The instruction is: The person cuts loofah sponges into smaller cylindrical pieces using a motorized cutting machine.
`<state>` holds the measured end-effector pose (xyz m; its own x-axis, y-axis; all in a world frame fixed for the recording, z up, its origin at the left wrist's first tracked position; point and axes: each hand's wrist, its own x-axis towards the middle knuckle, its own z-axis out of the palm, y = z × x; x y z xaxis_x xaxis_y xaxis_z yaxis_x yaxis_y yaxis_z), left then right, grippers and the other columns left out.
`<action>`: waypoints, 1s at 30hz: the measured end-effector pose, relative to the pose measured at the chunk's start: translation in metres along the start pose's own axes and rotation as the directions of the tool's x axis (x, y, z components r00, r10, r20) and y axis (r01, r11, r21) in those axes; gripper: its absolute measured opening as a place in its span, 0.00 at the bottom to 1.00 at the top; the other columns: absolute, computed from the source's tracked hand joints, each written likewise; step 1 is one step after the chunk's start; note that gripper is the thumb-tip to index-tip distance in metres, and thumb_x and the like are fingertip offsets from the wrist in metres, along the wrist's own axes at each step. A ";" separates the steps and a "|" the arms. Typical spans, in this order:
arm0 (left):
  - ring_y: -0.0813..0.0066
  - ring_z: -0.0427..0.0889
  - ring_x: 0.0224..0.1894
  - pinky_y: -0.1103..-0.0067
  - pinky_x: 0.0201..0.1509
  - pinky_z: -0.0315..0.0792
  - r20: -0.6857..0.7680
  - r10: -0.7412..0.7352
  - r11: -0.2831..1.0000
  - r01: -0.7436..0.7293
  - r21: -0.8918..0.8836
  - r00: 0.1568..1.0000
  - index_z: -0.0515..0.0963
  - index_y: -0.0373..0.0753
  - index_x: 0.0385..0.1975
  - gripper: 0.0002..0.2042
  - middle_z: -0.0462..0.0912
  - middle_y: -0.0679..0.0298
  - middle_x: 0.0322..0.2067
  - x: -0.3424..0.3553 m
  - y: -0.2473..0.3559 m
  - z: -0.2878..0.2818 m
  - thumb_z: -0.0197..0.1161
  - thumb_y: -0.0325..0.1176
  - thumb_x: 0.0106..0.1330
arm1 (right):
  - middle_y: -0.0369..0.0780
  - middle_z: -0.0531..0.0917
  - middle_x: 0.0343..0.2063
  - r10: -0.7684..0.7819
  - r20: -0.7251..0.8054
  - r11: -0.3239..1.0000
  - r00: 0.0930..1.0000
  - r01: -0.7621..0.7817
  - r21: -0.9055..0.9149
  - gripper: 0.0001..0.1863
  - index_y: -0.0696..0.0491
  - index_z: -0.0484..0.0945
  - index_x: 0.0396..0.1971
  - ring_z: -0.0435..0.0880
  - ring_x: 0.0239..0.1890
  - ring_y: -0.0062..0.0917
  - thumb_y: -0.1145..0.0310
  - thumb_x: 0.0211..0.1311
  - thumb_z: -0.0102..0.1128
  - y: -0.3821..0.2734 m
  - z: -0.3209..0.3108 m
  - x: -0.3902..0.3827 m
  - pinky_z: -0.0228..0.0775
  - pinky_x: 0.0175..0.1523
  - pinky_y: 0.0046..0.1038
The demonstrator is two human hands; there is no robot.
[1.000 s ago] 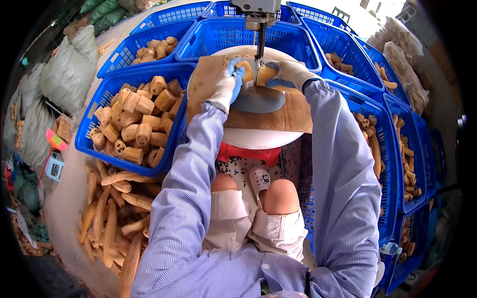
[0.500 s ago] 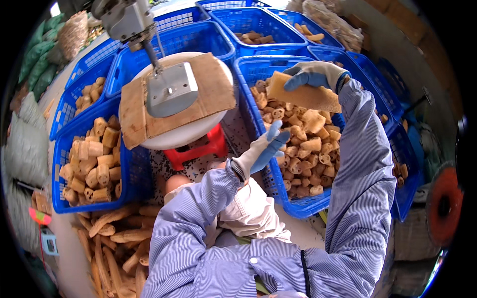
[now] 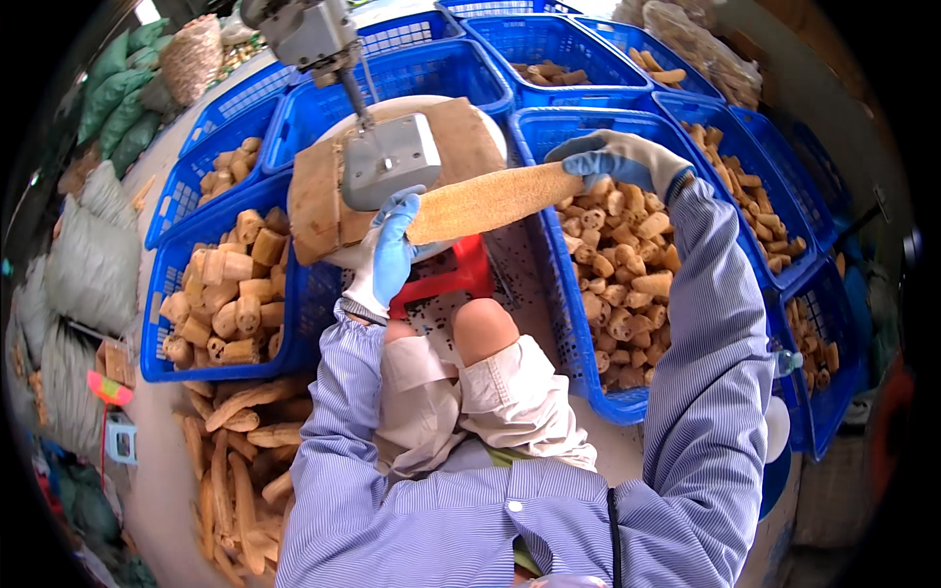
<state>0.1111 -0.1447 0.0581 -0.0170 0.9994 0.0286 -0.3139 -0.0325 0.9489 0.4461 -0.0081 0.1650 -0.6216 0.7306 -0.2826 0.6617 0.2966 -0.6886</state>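
A long, flat tan piece of loofah (image 3: 495,204) stretches between my two gloved hands, tilted up toward the right. My left hand (image 3: 390,257) grips its left end, thumb and fingers closed round the edge. At the other end my right hand (image 3: 627,160) pinches it from above, over the blue basket (image 3: 578,338) of cut loofah chunks (image 3: 622,274). Just behind the left end stands the sewing machine's grey metal plate (image 3: 392,162), set in a brown cardboard sheet (image 3: 453,147). The machine head (image 3: 304,34) hangs over that plate.
A red stool (image 3: 461,269) stands under the round white top. At left is another blue basket (image 3: 162,348) of chunks, with long whole loofahs (image 3: 240,480) heaped on the floor before it. More blue baskets ring the back and right. Stuffed sacks (image 3: 93,265) line the far left.
My left hand has moved left and closed on the loofah's left end. The right hand has swung the piece out from above the basket toward the machine. The whole view has shifted slightly.
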 end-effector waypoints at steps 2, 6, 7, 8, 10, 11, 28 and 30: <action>0.71 0.77 0.59 0.67 0.56 0.77 -0.074 0.038 0.997 -0.032 0.070 0.997 0.74 0.47 0.61 0.20 0.76 0.66 0.58 -0.009 0.013 -0.029 0.54 0.48 0.75 | 0.43 0.85 0.49 -0.124 -0.041 0.984 0.991 0.129 0.121 0.39 0.46 0.74 0.64 0.86 0.44 0.26 0.40 0.57 0.68 -0.003 0.017 0.008 0.76 0.56 0.33; 0.75 0.75 0.58 0.74 0.59 0.72 -0.139 0.135 0.976 -0.108 0.187 0.981 0.73 0.46 0.63 0.21 0.76 0.67 0.56 -0.022 0.029 -0.066 0.60 0.42 0.73 | 0.34 0.81 0.45 -0.348 -0.205 0.833 0.915 0.402 0.380 0.40 0.48 0.74 0.65 0.78 0.44 0.18 0.58 0.51 0.80 -0.004 0.076 0.066 0.74 0.53 0.23; 0.76 0.75 0.57 0.76 0.60 0.71 -0.150 0.175 0.958 -0.133 0.254 0.973 0.73 0.45 0.63 0.22 0.76 0.66 0.56 -0.025 0.033 -0.073 0.61 0.42 0.71 | 0.33 0.80 0.45 -0.283 -0.227 0.879 0.932 0.347 0.327 0.37 0.48 0.75 0.64 0.77 0.44 0.16 0.65 0.51 0.79 -0.001 0.087 0.089 0.73 0.51 0.21; 0.77 0.74 0.57 0.77 0.62 0.69 -0.152 0.213 0.935 -0.156 0.318 0.965 0.73 0.44 0.63 0.23 0.76 0.65 0.56 -0.025 0.037 -0.080 0.63 0.41 0.70 | 0.33 0.82 0.43 -0.332 -0.310 0.803 0.891 0.439 0.403 0.35 0.48 0.76 0.62 0.77 0.42 0.15 0.68 0.51 0.78 0.008 0.102 0.112 0.74 0.48 0.20; 0.77 0.73 0.56 0.81 0.64 0.64 -0.140 0.306 0.897 -0.236 0.374 0.942 0.71 0.44 0.65 0.26 0.75 0.64 0.57 -0.024 0.038 -0.102 0.64 0.41 0.68 | 0.32 0.84 0.42 -0.331 -0.352 0.818 0.876 0.452 0.355 0.33 0.49 0.78 0.60 0.78 0.39 0.16 0.70 0.51 0.78 -0.007 0.120 0.135 0.75 0.47 0.21; 0.77 0.74 0.56 0.81 0.63 0.65 -0.141 0.325 0.876 -0.241 0.417 0.935 0.71 0.44 0.65 0.26 0.76 0.63 0.57 -0.023 0.041 -0.111 0.64 0.40 0.68 | 0.31 0.85 0.41 -0.350 -0.399 0.846 0.847 0.469 0.253 0.32 0.49 0.78 0.59 0.79 0.37 0.17 0.71 0.51 0.78 -0.021 0.128 0.137 0.75 0.46 0.21; 0.72 0.71 0.62 0.79 0.67 0.65 -0.245 0.258 0.896 -0.137 0.422 0.935 0.72 0.41 0.64 0.27 0.73 0.61 0.63 0.006 0.043 -0.204 0.68 0.38 0.65 | 0.43 0.86 0.49 -0.215 -0.470 0.919 0.856 0.340 0.199 0.31 0.47 0.75 0.62 0.85 0.48 0.25 0.69 0.56 0.74 -0.049 0.184 0.233 0.76 0.54 0.25; 0.72 0.71 0.63 0.78 0.69 0.63 -0.242 0.263 0.899 -0.146 0.413 0.934 0.72 0.42 0.65 0.28 0.74 0.63 0.61 0.010 0.043 -0.202 0.68 0.39 0.65 | 0.44 0.86 0.49 -0.234 -0.488 0.913 0.841 0.363 0.187 0.31 0.48 0.76 0.61 0.85 0.48 0.25 0.69 0.56 0.74 -0.035 0.183 0.239 0.75 0.54 0.25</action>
<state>-0.0944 -0.1377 0.0354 -0.3278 0.9233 0.2001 0.1120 -0.1723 0.9787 0.1973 0.0440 -0.0002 -0.4732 0.8449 0.2496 0.3004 0.4211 -0.8558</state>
